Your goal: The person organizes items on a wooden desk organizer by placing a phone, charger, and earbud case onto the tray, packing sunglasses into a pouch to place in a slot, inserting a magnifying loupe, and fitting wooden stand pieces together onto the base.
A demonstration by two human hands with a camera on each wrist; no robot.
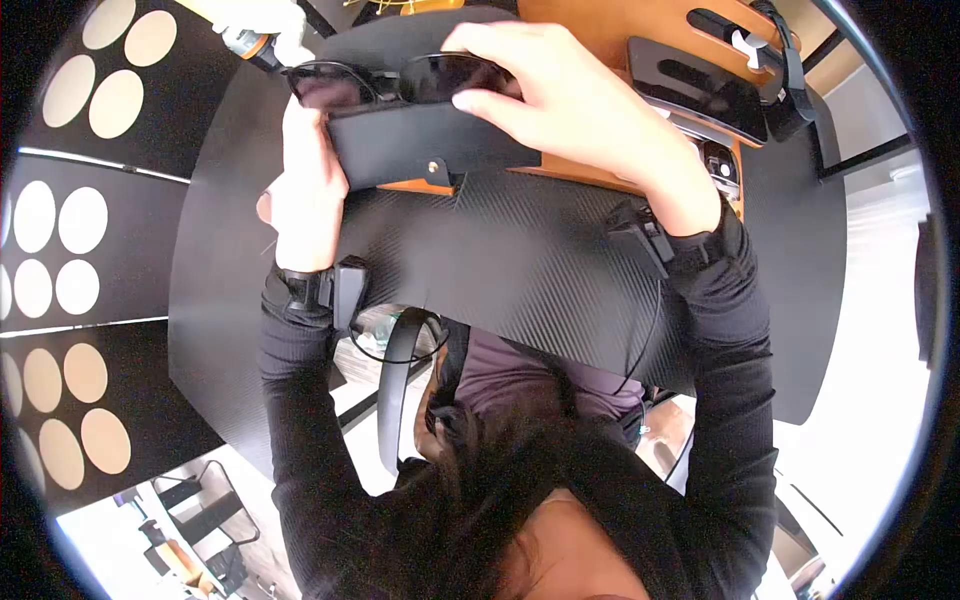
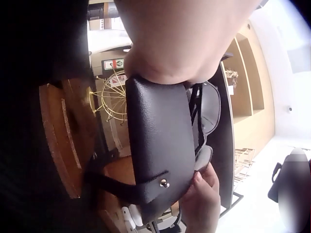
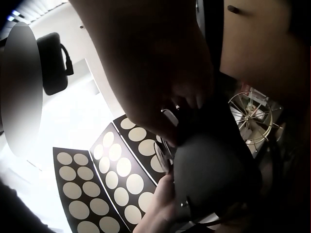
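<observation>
We steady the black glasses case (image 1: 415,150) in our left hand (image 1: 305,185) while our right hand (image 1: 560,100) eases the sunglasses (image 1: 400,80) squarely in, grip curled over their frame.

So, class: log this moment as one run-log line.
left hand: grips black glasses case | right hand: holds sunglasses at case's open top | surface: black table

— What's in her right hand (image 3: 160,92)?
— A dark glasses case (image 3: 214,174), fingers curled over its top; sunglasses (image 3: 163,155) poke out beside it; her other hand (image 3: 160,206) holds it from below.
— And behind?
— Black panels with pale circles (image 3: 104,182); a gold wire stand (image 3: 250,116).
</observation>
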